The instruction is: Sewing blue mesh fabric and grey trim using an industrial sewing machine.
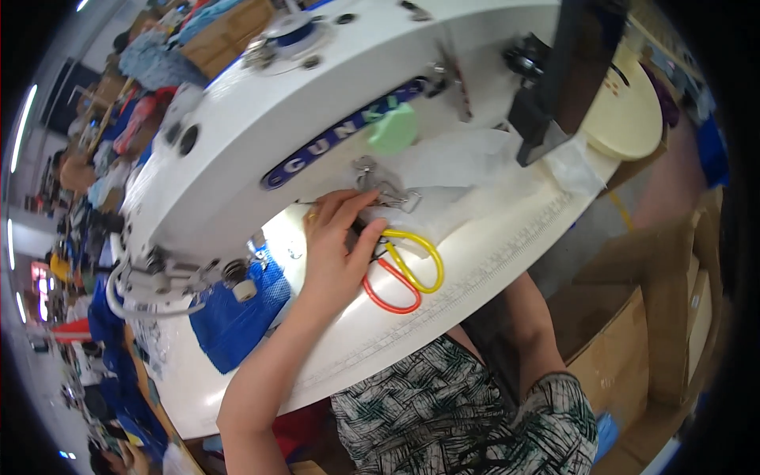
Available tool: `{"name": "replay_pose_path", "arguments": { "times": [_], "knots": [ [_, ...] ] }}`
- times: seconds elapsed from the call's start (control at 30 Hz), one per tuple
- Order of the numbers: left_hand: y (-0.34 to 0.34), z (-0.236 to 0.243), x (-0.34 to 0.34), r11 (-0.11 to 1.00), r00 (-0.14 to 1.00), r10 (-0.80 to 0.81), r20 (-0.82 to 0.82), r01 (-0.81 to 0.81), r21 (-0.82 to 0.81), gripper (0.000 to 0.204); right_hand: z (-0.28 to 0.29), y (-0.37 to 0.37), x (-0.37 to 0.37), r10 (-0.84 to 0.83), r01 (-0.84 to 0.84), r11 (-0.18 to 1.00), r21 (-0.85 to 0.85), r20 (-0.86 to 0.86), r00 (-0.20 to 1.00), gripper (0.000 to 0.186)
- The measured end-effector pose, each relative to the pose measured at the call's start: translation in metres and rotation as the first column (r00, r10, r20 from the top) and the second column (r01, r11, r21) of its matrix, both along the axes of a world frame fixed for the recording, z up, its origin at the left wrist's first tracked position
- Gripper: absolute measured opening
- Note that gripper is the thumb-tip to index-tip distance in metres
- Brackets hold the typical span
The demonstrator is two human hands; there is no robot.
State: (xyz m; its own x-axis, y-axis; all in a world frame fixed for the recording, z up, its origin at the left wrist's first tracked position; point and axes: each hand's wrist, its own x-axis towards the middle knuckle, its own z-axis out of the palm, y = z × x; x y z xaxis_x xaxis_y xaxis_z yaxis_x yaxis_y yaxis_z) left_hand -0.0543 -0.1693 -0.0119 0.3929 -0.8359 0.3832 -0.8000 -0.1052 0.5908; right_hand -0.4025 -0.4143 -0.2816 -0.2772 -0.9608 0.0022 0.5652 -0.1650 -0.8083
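Observation:
My left hand [340,233] reaches across the white sewing-machine bed, fingers bent and close together over the dark blades of scissors [427,269] and beside small metal pieces [400,198]; what they grip is partly hidden. The scissors have yellow and red loop handles. White translucent material [479,162] lies behind them. A blue mesh fabric piece [233,317] lies left of my wrist, by the needle assembly [237,277]. My right forearm [530,332] runs under the table's front edge, where my right hand is hidden.
The machine arm [206,158] spans the back, with a thread spool [293,32] on top and a green object [392,127] against it. A cream disc [625,111] is at right. Cardboard boxes [602,348] stand below right; fabric piles [150,63] fill the background left.

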Motion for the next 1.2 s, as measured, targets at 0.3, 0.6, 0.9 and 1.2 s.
{"name": "replay_pose_path", "arguments": {
  "times": [0.3, 0.6, 0.9, 1.2],
  "knots": [
    [0.009, 0.003, 0.004, 1.0, 1.0, -0.007, -0.019, 0.007, -0.023, 0.028, 0.203, 0.075, 0.065, -0.413, 0.171, 0.807, -0.566, -0.334, 0.847, 0.009],
    [0.004, -0.009, 0.002, 0.984, 0.978, -0.092, -0.188, 0.06, -0.167, 0.018, 0.273, 0.088, 0.206, -0.366, -0.886, 0.406, -0.222, -0.928, 0.065, 0.017],
    [0.04, 0.001, -0.011, 0.911, 0.951, -0.309, -0.016, 0.291, -0.292, 0.022, 0.265, 0.093, 0.212, -0.499, -0.881, 0.434, -0.186, -0.864, -0.064, 0.019],
    [0.138, 0.015, 0.013, 0.96, 0.994, -0.021, -0.105, -0.01, -0.281, 0.014, 0.287, 0.101, 0.202, -0.328, -0.901, 0.35, -0.254, -0.935, 0.136, 0.016]
  ]
}}
